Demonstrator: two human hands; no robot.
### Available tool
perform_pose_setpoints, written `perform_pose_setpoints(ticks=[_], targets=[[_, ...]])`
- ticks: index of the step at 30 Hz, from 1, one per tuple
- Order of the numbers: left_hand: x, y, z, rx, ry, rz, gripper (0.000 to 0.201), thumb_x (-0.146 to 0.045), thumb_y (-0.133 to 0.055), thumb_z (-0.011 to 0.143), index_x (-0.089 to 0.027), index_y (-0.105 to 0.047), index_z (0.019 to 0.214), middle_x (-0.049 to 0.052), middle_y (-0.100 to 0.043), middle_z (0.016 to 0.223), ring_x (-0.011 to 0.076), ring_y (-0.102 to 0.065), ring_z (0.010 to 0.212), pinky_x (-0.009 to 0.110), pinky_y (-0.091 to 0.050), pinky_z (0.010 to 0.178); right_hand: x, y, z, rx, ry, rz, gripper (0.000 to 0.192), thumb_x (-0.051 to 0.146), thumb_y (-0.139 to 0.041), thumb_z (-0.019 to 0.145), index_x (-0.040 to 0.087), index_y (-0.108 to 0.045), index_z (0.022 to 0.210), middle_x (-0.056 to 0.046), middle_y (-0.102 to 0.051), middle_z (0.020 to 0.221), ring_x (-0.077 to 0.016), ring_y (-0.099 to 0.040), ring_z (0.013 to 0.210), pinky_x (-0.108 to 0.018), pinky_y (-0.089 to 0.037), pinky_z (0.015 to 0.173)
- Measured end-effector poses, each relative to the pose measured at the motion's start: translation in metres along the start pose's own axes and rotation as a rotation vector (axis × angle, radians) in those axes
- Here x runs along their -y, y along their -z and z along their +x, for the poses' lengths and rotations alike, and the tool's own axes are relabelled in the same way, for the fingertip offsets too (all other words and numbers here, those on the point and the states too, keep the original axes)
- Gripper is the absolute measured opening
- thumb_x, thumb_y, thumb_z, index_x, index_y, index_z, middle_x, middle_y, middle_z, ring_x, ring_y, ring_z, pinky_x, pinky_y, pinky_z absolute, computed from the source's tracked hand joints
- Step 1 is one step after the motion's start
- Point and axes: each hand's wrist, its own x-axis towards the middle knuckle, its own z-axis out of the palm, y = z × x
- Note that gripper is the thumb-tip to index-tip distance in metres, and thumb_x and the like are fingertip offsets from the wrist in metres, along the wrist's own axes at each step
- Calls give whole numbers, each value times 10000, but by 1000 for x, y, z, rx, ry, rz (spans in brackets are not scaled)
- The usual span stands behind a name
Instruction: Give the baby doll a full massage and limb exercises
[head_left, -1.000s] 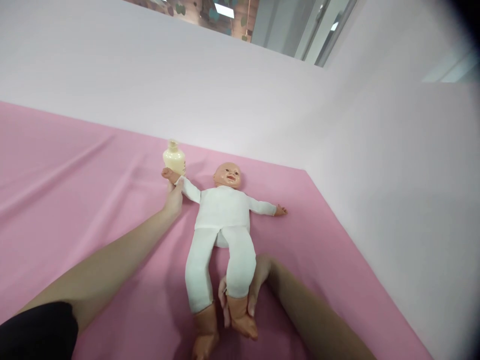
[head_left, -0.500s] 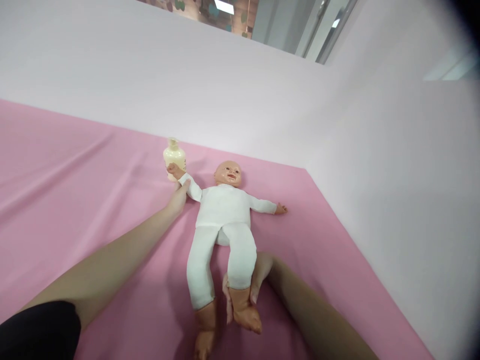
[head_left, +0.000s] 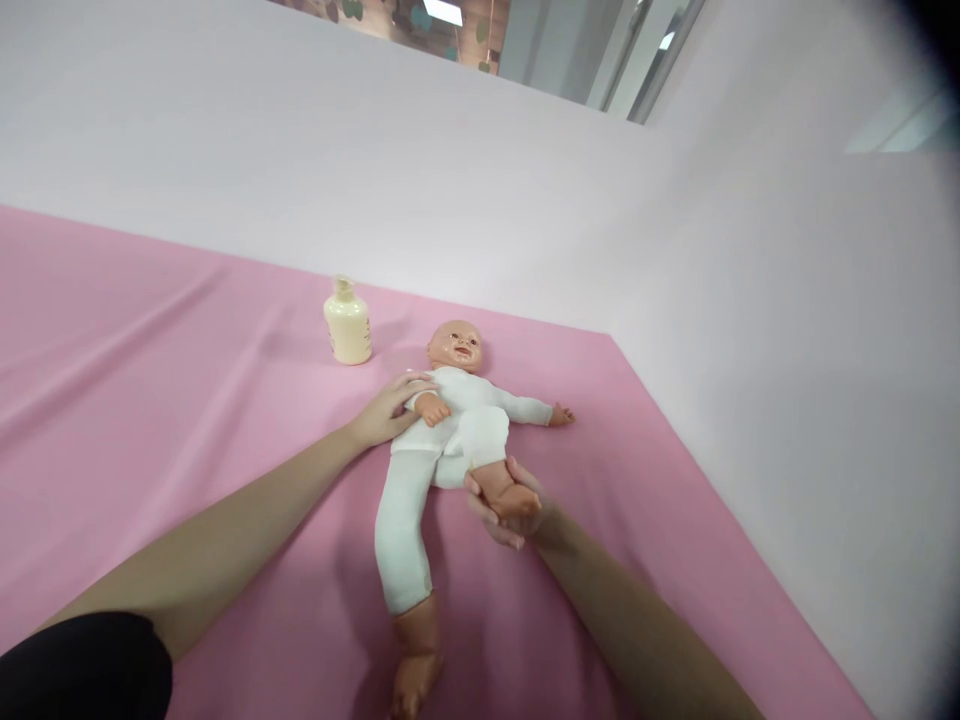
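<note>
1. Baby doll [head_left: 450, 420]: dressed in a white one-piece suit, lying face up on the pink sheet [head_left: 150, 400]. It lies between the two hands, head pointing away from the person.
2. Right hand [head_left: 504, 508]: palm up, fingers curled under and around the doll's bare foot [head_left: 508, 494]. The leg on this side is bent at the knee and folded up against the doll's belly, so the foot sits just in front of the torso.
3. Left hand [head_left: 390, 408]: fingers extended and nearly flat, laid against the doll's shoulder and upper arm. It presses rather than grips; nothing is enclosed in it. The doll's small hand on this side is folded across its chest, touching the fingertips of the left hand.
4. Doll's other leg [head_left: 401, 530]: stretched straight toward the person, between the two forearms, its bare foot near the lower edge of the view.
5. Doll's other arm [head_left: 536, 410]: stretched out sideways beyond the right hand, resting on the sheet.
6. Cream pump bottle [head_left: 348, 322]: standing upright on the sheet, beyond the left hand and apart from it, beside the doll's head.
7. White wall panels [head_left: 450, 200]: upright behind the sheet and along its edge on the right-hand side.
8. Black sleeve [head_left: 82, 665]: covers the upper left arm at the lower corner of the view.
</note>
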Motion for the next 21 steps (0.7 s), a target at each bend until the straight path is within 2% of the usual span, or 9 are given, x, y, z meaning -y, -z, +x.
perform_pose_setpoints(ticks=[3,7,9,11,13,15,18,21], targets=[[-8,2,2,36,-72,83,360,-245,-500,875,-210,-536,1231,114,-499,1283,239,-444,1236,437,-336,1073,4,2,5,-158,19,-36,498,680,-344,856,192,-418,920,49,-558,678,-72,-464,309,-185,-280,274],[-9,2,1,2,-41,81,390,-268,-516,866,-202,-502,1251,116,-512,1277,241,-461,1218,431,-356,1056,4,3,7,-191,44,-61,514,695,-326,851,192,-420,900,52,-556,637,-79,-452,324,-204,-289,317],[-8,1,0,-77,36,50,404,-305,-536,856,-194,-495,1242,116,-536,1246,244,-483,1189,432,-368,1046,3,1,5,-197,34,-89,537,712,-338,833,185,-425,889,44,-566,612,-86,-458,329,-211,-299,323],[-4,-1,-1,-209,145,-20,408,-350,-543,853,-177,-497,1220,118,-555,1212,245,-503,1163,435,-374,1040,0,1,2,-182,19,-132,566,729,-381,803,172,-437,888,22,-594,616,-88,-467,330,-214,-306,314],[0,-3,-1,-357,258,-140,426,-404,-540,853,-165,-493,1203,120,-561,1201,242,-519,1144,430,-389,1026,-3,4,-1,-83,-25,-163,603,733,-491,740,153,-456,898,-20,-637,660,-103,-508,355,-224,-345,313],[4,-4,1,-484,358,-280,441,-464,-530,852,-174,-495,1184,114,-571,1189,236,-538,1119,418,-415,1000,-7,9,-1,74,-112,-153,628,689,-629,665,132,-478,911,-67,-670,720,-129,-569,413,-242,-417,352],[13,-2,3,-649,490,-435,421,-524,-517,851,-225,-506,1148,83,-574,1208,231,-524,1156,401,-419,1008,-9,15,3,272,-278,-133,567,489,-785,627,115,-512,955,-110,-691,846,-160,-650,563,-271,-511,495],[29,1,1,-738,609,-526,419,-564,-483,859,-257,-502,1144,68,-564,1248,245,-499,1212,405,-423,1018,-8,13,11,377,-418,-216,561,252,-861,569,130,-540,1013,-111,-685,955,-190,-685,763,-274,-531,634]])
